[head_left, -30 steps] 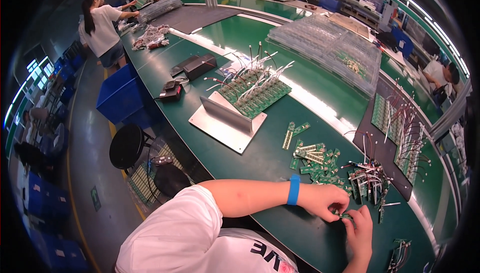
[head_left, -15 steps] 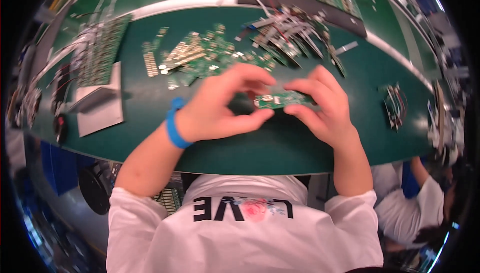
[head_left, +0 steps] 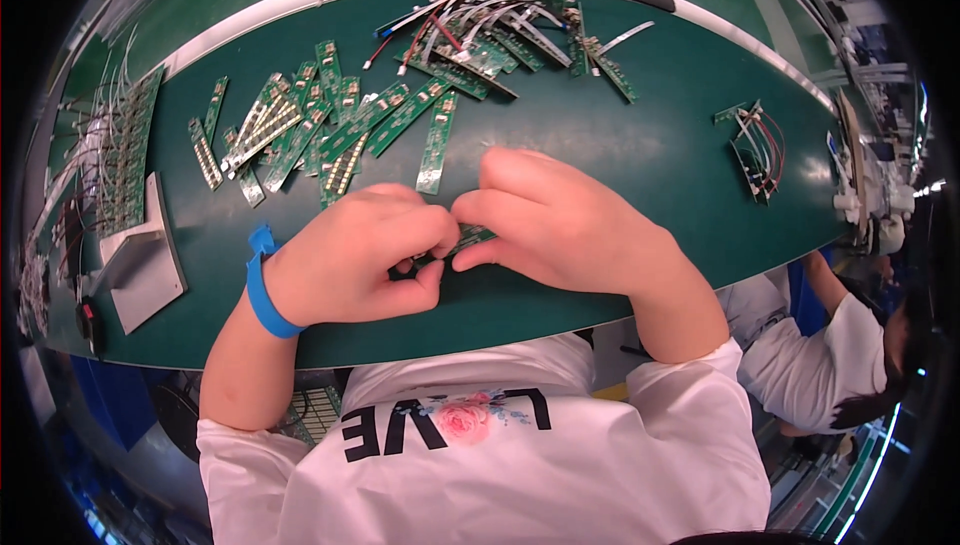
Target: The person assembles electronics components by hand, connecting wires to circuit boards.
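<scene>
Dark-green tabletop (head_left: 660, 170) | 12 o'clock: tangled heap of green strip circuit boards (head_left: 488, 50), already wired | 10 o'clock: loose green strip boards (head_left: 365, 125), apparently unwired so far | dial centre: my left hand (head_left: 375, 250) and right hand (head_left: 560, 220) pinch one narrow green circuit board (head_left: 470, 237), its progress hidden

Green table (head_left: 690, 160) — scattered circuit boards (head_left: 300, 145), metal bracket (head_left: 158, 277).

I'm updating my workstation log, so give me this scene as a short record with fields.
right hand: pinching a small green circuit board, mostly hidden by fingers
left hand: curled at the circuit board's left end, exact grip hidden
loose boards: scattered beyond the left hand
wired boards: heaped farther back
metal stand: on the green table, left side
</scene>
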Available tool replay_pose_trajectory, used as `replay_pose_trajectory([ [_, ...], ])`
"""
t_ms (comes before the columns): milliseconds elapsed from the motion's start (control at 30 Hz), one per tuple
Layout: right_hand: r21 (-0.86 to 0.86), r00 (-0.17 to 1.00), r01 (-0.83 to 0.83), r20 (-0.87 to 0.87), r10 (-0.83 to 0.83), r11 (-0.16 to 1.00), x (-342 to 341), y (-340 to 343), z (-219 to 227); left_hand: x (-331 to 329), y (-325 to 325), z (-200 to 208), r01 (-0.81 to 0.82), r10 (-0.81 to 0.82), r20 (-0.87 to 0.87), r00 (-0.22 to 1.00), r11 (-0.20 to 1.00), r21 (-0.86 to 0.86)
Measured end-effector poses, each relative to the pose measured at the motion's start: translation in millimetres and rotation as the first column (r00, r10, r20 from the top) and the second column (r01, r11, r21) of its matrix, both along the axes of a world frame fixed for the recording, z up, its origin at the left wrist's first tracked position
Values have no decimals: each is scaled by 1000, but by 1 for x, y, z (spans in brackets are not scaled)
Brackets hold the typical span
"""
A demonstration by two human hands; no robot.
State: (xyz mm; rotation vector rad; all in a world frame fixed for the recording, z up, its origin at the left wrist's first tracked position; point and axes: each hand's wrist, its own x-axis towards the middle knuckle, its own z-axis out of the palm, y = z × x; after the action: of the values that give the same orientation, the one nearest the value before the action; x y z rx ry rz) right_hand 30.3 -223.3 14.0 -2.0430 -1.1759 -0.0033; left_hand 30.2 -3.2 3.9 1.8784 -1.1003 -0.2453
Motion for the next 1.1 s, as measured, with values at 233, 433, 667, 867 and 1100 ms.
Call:
replay_pose_trajectory([
  [233, 36, 903, 430, -27, -429, 902, 32, -31, 6, -3, 6, -6, -104, 108, -163, 981, 994, 29],
  [433, -104, 304, 914, -462, -833, 391, 103, -101, -30, -7, -1, -10, -136, 122, -258, 958, 990, -36],
  [667, 385, 494, 851, -358, -792, 357, 115, -76, -37, -10, -1, -9, -126, 108, -399, 911, 992, -18],
  [867, 488, 734, 461, 260, -627, 741, 65, -47, -18, -8, 6, 3, -244, 171, -490, 855, 966, -89],
  [1100, 258, 936, 351, -137, -326, 900, 28, -6, -22, 1, 15, -2, -330, 206, -689, 695, 943, -50],
])
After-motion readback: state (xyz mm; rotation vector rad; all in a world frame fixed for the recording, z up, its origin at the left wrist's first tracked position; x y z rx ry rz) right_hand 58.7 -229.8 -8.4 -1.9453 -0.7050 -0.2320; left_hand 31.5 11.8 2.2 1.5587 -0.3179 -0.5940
